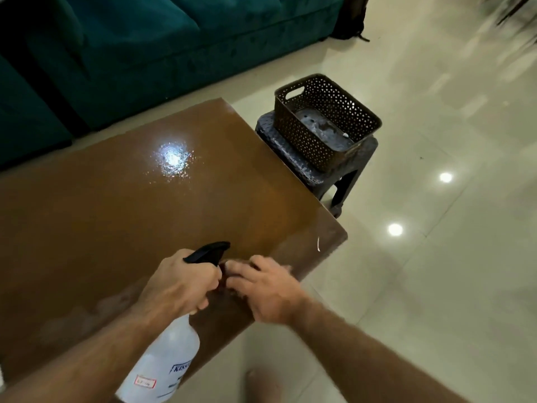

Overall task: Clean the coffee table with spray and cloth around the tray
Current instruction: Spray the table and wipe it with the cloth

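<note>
The left hand point(181, 282) grips the translucent white plastic spray bottle point(162, 359) by its black trigger head, nozzle aimed over the glossy brown tabletop point(145, 210). The right hand point(266, 289) lies blurred at the near edge, fingers loosely spread; no cloth or tray visible.

Left hand point(181, 282): bare, no ring or glove showing; knuckles and back of hand in view. Left forearm point(87, 353): bare to the lower left frame edge, no sleeve, watch or band visible. Right hand point(266, 289): bare, fingers point(241, 269) unadorned, slightly blurred. Right forearm point(363, 359): bare to the lower frame edge, no sleeve or wristwear visible.
</note>
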